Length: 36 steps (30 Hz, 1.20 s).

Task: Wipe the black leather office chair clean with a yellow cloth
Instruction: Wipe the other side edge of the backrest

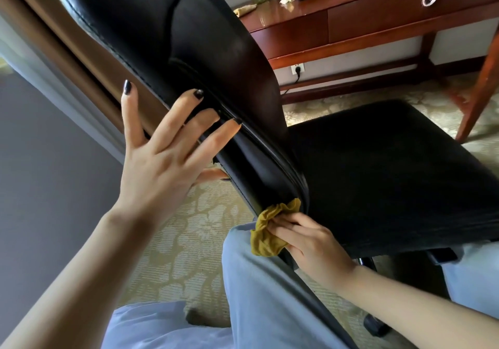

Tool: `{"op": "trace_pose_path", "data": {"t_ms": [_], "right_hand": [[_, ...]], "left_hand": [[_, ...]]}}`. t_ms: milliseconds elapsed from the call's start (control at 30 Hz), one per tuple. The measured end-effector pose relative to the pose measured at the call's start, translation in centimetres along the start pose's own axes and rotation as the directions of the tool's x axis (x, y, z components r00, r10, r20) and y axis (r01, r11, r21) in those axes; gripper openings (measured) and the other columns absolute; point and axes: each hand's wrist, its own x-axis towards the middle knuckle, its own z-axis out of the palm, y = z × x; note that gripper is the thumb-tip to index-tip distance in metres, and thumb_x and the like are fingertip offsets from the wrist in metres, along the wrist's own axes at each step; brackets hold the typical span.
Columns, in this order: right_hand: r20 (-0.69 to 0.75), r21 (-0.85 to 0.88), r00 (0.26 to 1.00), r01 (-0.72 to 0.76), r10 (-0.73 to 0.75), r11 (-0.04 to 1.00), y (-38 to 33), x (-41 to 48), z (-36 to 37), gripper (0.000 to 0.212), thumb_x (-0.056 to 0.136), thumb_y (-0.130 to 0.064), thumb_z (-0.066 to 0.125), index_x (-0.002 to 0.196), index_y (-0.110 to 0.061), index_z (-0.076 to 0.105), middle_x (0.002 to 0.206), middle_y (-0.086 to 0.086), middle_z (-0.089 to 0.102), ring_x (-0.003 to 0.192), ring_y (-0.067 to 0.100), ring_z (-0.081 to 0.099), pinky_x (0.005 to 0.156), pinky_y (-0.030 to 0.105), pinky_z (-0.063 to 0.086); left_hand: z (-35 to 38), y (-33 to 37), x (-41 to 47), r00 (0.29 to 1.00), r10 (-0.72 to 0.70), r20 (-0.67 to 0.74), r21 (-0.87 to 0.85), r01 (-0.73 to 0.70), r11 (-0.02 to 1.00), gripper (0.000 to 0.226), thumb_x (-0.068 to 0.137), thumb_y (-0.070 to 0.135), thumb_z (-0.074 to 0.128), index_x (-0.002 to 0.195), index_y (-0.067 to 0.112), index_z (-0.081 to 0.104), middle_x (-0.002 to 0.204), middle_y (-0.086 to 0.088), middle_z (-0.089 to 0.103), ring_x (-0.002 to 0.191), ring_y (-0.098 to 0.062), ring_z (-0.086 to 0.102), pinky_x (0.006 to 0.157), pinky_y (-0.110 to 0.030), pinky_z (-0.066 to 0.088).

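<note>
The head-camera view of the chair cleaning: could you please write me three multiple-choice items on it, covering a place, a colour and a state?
1. Where is the yellow cloth? A in a bucket; B at the backrest's lower end; C over a shoulder.
2. What colour is the desk? A white; B green; C reddish-brown.
3. How is the left hand? A fingers spread on the backrest; B a clenched fist; C holding a bottle.
Answers: B, the right hand holds it bunched there; C, it is polished red-brown wood; A, its straight fingers lie across the backrest's edge.
</note>
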Motion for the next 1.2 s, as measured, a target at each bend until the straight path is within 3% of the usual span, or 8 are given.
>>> {"op": "trace_pose_path", "data": {"t_ms": [167, 467, 567, 700, 800, 900, 1067, 1200], "right_hand": [[0.082, 0.062, 0.995, -0.055, 0.050, 0.997, 0.0, -1.2, -0.3, 0.051, 0.067, 0.015, 0.059, 0.111, -0.008, 0.069, 0.104, -0.003, 0.071, 0.098, 0.016, 0.064, 0.092, 0.022, 0.049], [0.215, 0.154, 0.834, -0.543, 0.508, 0.826, -0.4, -5.1, -2.4, 0.040, 0.079, -0.015, 0.057, 0.104, -0.043, 0.070, 0.102, -0.018, 0.069, 0.099, 0.001, 0.062, 0.088, 0.027, 0.052], [0.144, 0.172, 0.789, -0.614, 0.597, 0.770, -0.5, -4.8, -4.8, 0.053, 0.082, -0.002, 0.062, 0.092, -0.054, 0.062, 0.093, -0.022, 0.068, 0.092, -0.003, 0.063, 0.084, 0.024, 0.054], [-0.013, 0.290, 0.733, -0.649, 0.681, 0.704, -0.3, -1.9, -8.0, 0.051, 0.081, 0.006, 0.061, 0.095, -0.043, 0.064, 0.077, -0.024, 0.068, 0.079, -0.008, 0.063, 0.067, 0.005, 0.046], [-0.125, 0.363, 0.705, -0.623, 0.698, 0.693, 0.2, 2.5, -9.6, 0.041, 0.085, 0.002, 0.060, 0.105, -0.033, 0.064, 0.086, -0.025, 0.063, 0.085, -0.013, 0.060, 0.068, -0.001, 0.040], [-0.129, 0.464, 0.733, -0.550, 0.668, 0.694, -0.3, 7.3, -10.7, 0.033, 0.093, -0.010, 0.056, 0.114, -0.036, 0.058, 0.094, -0.023, 0.061, 0.088, -0.019, 0.055, 0.073, -0.002, 0.039], [0.096, 0.575, 0.878, -0.434, 0.469, 0.694, -2.6, 9.7, -8.5, 0.037, 0.102, -0.020, 0.039, 0.138, -0.023, 0.047, 0.097, -0.031, 0.059, 0.092, -0.016, 0.054, 0.080, 0.008, 0.042], [0.033, 0.487, 0.898, -0.397, 0.438, 0.778, -0.8, 7.2, -6.8, 0.046, 0.100, -0.011, 0.040, 0.133, -0.043, 0.039, 0.119, -0.027, 0.054, 0.108, -0.016, 0.050, 0.090, 0.006, 0.040]], "left_hand": [[-0.3, 0.1, 0.1, 0.998, 0.022, 0.062, 0.024, -0.023, 0.999, 0.053, 0.085, 0.049, 0.065, 0.124, 0.014, 0.054, 0.121, -0.007, 0.050, 0.128, -0.025, 0.035, 0.111, -0.058, -0.001], [-3.0, 1.6, 1.1, 0.975, -0.023, 0.222, -0.001, 0.024, 1.000, 0.052, 0.068, 0.033, 0.080, 0.114, 0.013, 0.064, 0.120, -0.012, 0.053, 0.127, -0.033, 0.034, 0.112, -0.057, -0.006], [-3.2, 2.8, 1.2, 0.968, 0.054, 0.246, -0.037, -0.047, 0.998, 0.051, 0.069, 0.026, 0.077, 0.117, 0.015, 0.063, 0.128, -0.012, 0.051, 0.130, -0.035, 0.031, 0.112, -0.058, -0.006], [-2.9, 3.6, 1.6, 0.937, 0.159, 0.312, -0.032, -0.157, 0.987, 0.063, 0.069, 0.024, 0.074, 0.129, 0.018, 0.057, 0.145, -0.012, 0.041, 0.139, -0.034, 0.023, 0.111, -0.060, -0.008], [-2.8, 3.7, 2.7, 0.915, 0.220, 0.339, -0.011, -0.230, 0.973, 0.064, 0.070, 0.019, 0.071, 0.132, 0.016, 0.055, 0.146, -0.013, 0.042, 0.141, -0.034, 0.021, 0.111, -0.061, -0.010], [-2.3, 3.6, 3.8, 0.882, 0.300, 0.363, -0.015, -0.316, 0.949, 0.061, 0.072, 0.015, 0.067, 0.131, 0.014, 0.055, 0.141, -0.014, 0.047, 0.141, -0.035, 0.023, 0.111, -0.064, -0.006], [-1.0, 3.6, 4.0, 0.864, 0.318, 0.390, -0.038, -0.330, 0.943, 0.045, 0.081, 0.010, 0.048, 0.125, 0.008, 0.057, 0.126, -0.017, 0.057, 0.127, -0.036, 0.046, 0.114, -0.060, 0.009], [-0.1, 4.0, 3.9, 0.882, 0.324, 0.343, -0.062, -0.323, 0.944, 0.039, 0.083, 0.006, 0.041, 0.118, 0.005, 0.059, 0.117, -0.020, 0.060, 0.116, -0.039, 0.053, 0.111, -0.055, 0.018]]}}
